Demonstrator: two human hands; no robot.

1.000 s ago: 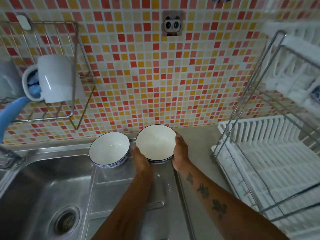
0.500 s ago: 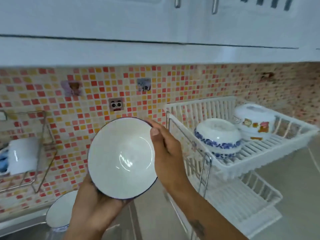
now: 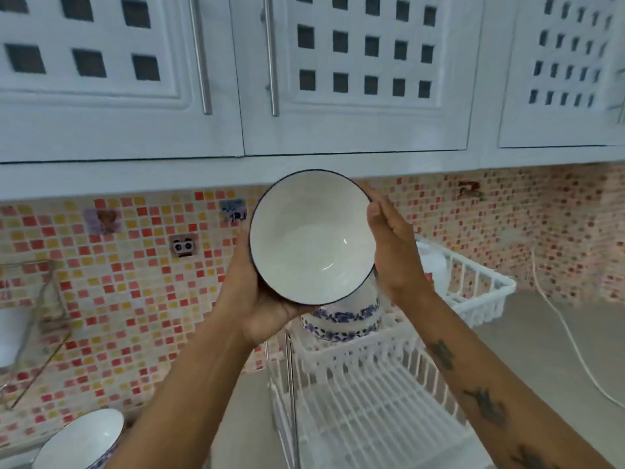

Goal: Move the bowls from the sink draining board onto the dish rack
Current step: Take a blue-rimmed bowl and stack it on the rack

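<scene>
Now both hands clamp the bowl (image 3: 313,236), tipped toward the person: left hand (image 3: 262,299) cupping underneath, right hand (image 3: 392,252) steadying the rim, probably ready to turn it over. Just below waits the dish rack (image 3: 480,289); another bowl (image 3: 81,441) sits down beyond the left forearm.

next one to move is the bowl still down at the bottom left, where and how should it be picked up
Take the remaining bowl by its rim, coming from above with a hand on each side. It sits mouth up with the open white inside facing the camera, so the rim is exposed. Both the left hand and right hand are busy with the held bowl, so that goes first.
</scene>
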